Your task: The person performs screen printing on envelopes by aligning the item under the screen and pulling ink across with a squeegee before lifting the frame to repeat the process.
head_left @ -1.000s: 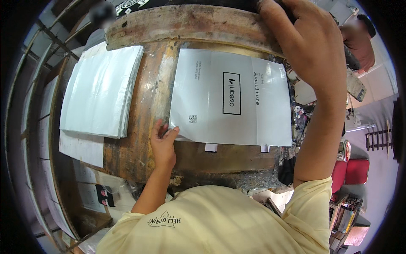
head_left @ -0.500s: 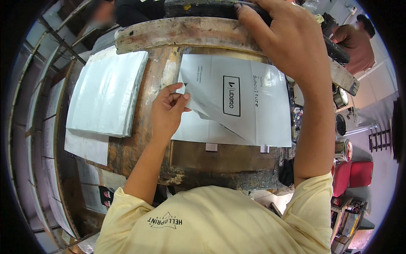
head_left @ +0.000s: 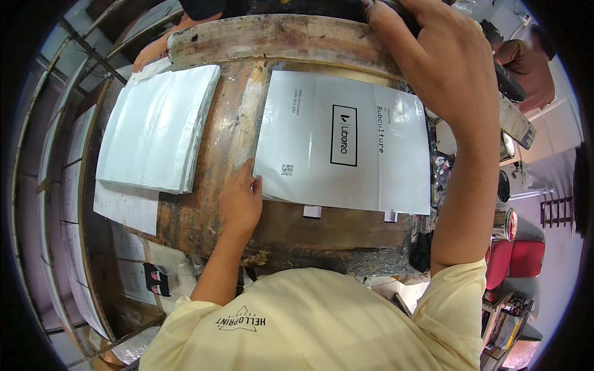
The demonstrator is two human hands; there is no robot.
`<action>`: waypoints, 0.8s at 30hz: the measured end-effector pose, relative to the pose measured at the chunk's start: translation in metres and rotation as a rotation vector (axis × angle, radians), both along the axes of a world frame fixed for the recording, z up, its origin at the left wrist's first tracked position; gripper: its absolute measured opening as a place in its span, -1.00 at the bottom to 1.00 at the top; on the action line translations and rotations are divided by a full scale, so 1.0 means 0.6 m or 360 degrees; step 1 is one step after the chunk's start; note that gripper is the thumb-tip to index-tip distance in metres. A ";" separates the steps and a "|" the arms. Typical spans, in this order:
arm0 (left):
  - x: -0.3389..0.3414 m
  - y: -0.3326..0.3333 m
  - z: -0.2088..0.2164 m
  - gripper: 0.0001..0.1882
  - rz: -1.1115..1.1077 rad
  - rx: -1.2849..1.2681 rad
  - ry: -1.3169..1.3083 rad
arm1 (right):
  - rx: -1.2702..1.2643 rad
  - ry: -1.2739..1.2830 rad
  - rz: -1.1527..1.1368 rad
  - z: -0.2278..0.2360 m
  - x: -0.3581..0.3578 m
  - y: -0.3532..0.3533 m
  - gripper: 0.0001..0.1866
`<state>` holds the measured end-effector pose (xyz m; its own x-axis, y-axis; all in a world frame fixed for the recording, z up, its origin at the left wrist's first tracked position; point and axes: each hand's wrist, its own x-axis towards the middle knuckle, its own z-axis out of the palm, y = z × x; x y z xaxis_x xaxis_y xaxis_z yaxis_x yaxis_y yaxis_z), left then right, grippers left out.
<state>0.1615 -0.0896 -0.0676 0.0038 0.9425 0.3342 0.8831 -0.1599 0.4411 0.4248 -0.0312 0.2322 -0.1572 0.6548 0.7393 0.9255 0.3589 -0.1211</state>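
A white printed sheet (head_left: pixel 309 136) with black lettering and a boxed logo lies flat on the worn worktable (head_left: pixel 210 185). At its near left edge is my left hand (head_left: pixel 241 201), index finger and thumb slightly apart, the other fingers curled under. My right hand (head_left: pixel 436 68) reaches across the sheet's right side to the far edge. Its fingers wrap over a dark, paint-stained bar (head_left: pixel 334 7), partly cut off by the view, behind a raised wooden beam (head_left: pixel 278 38). Two small pale tabs (head_left: pixel 312 211) show along the sheet's near edge.
A thick stack of white sheets (head_left: pixel 158 123) stands to the left. Another person's hand (head_left: pixel 151 54) is beyond it. Metal racks (head_left: pixel 59 154) line the far left. Paint cans (head_left: pixel 504 222) and red chairs (head_left: pixel 526 258) stand to the right; another person (head_left: pixel 526 68) is farther back.
The sheet's lifted left corner now lies flat, uncovering a square code. My left hand has let go and moved down and left. My right hand shifted slightly right, still on the bar.
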 end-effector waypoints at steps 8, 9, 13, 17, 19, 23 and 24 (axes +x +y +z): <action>0.103 0.113 0.115 -0.37 -0.0401 -0.0289 -0.1423 | -0.0068 -0.0023 0.0067 0.012 0.024 0.007 -0.57; 0.110 0.128 0.133 -0.36 -0.0447 -0.0320 -0.1615 | -0.0071 -0.0029 0.0021 0.010 0.024 0.007 -0.57; 0.076 0.128 0.165 -0.33 -0.0434 -0.0360 -0.1807 | -0.0014 -0.0200 0.0063 0.006 0.027 0.014 -0.56; -0.022 0.125 0.141 -0.34 -0.0284 -0.0527 -0.1828 | -0.0048 -0.0201 0.0049 0.008 0.040 0.022 -0.58; -0.087 0.156 0.132 -0.33 -0.0307 -0.0583 -0.1713 | -0.0118 -0.0187 0.0055 0.008 0.045 0.026 -0.57; -0.232 0.233 0.148 -0.28 -0.0172 -0.0740 -0.1432 | -0.0108 -0.0139 0.0024 0.006 0.048 0.034 -0.55; -0.269 0.251 0.158 -0.29 -0.0230 -0.0776 -0.1369 | -0.0090 -0.0149 0.0015 0.006 0.050 0.035 -0.55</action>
<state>0.0000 0.0610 0.0272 0.0677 0.9869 -0.1462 0.2187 0.1283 0.9673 0.4550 -0.0101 0.2358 -0.2301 0.6931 0.6831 0.9303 0.3628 -0.0548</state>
